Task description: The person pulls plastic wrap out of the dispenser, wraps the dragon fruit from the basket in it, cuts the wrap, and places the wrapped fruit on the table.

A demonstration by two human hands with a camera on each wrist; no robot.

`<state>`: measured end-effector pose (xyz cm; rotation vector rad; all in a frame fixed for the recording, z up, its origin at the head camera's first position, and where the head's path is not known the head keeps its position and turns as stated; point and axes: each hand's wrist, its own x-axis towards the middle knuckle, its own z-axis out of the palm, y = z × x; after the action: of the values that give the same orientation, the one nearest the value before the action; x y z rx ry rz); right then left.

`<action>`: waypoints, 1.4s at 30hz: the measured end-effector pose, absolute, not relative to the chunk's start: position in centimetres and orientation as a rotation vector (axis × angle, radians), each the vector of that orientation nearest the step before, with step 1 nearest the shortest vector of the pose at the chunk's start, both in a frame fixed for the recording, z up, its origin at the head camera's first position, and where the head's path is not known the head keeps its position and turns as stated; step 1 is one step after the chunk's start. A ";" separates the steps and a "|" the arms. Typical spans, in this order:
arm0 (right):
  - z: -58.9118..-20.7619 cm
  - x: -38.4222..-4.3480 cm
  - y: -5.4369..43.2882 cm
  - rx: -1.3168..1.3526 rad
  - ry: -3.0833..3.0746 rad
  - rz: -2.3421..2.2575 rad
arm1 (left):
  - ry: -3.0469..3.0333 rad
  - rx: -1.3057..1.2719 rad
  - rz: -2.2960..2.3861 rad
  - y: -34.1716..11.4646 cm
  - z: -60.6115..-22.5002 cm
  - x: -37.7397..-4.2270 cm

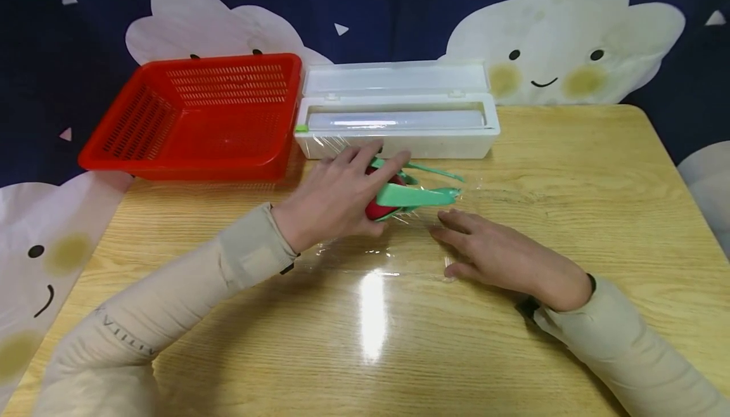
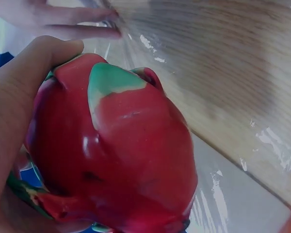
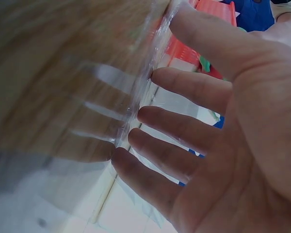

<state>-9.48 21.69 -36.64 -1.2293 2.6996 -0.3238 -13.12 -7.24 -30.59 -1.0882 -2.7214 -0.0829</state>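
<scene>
Slotted red basket (image 1: 228,128) at table (image 1: 593,163) far-left corner; white plastic box (image 1: 399,146) beside it, far edge. Left hand (image 1: 345,192) grips glossy dragon fruit (image 2: 140,145); right hand (image 1: 496,252), fingers (image 3: 184,128) spread, touches creased film (image 1: 388,253).

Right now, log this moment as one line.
left hand: holds dragon fruit | right hand: fingers extended | clear film: spread on table | white box: lid open | red basket: left of white box

Glossy dragon fruit (image 2: 136,131); plastic film (image 2: 276,145); wood-grain table (image 1: 490,353)
</scene>
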 end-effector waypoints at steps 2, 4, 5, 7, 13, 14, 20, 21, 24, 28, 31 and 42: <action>-36.7 -9.5 21.7 -1.236 2.704 -0.324 | -2.732 -1.095 -0.079 -7.2 -30.7 -13.1; -36.7 -9.5 21.6 -1.243 2.705 -0.322 | -2.741 -1.099 -0.073 -7.1 -30.9 -13.1; -36.7 -9.6 21.6 -1.246 2.704 -0.321 | -2.742 -1.101 -0.068 -7.1 -31.0 -13.1; -36.7 -9.6 21.6 -1.241 2.701 -0.324 | -2.742 -1.104 -0.061 -7.1 -31.1 -13.0; -36.7 -9.6 21.5 -1.260 2.708 -0.333 | -2.758 -1.119 -0.064 -6.7 -31.6 -12.9; -36.8 -9.6 21.5 -1.270 2.712 -0.329 | -2.770 -1.120 -0.063 -6.6 -31.7 -12.8; -36.9 -9.7 21.4 -1.285 2.722 -0.301 | -2.839 -1.119 -0.051 -6.2 -32.1 -12.7; -36.9 -9.7 21.4 -1.287 2.722 -0.301 | -2.842 -1.120 -0.049 -6.2 -32.2 -12.7; -37.0 -9.7 21.4 -1.305 2.729 -0.296 | -2.847 -1.128 -0.044 -6.1 -32.4 -12.7; -37.1 -9.6 21.4 -1.336 2.748 -0.287 | -2.844 -1.136 -0.042 -6.1 -32.7 -12.6; -37.1 -9.6 21.4 -1.334 2.751 -0.285 | -2.841 -1.131 -0.029 -6.1 -32.8 -12.6; -36.9 -9.5 21.5 -1.278 2.748 -0.256 | -2.810 -1.098 0.160 -5.0 -33.4 -12.0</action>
<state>-9.54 21.51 -36.92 -1.2780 2.7475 -0.2559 -11.97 -5.03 -33.39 -1.0979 -2.8097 0.1605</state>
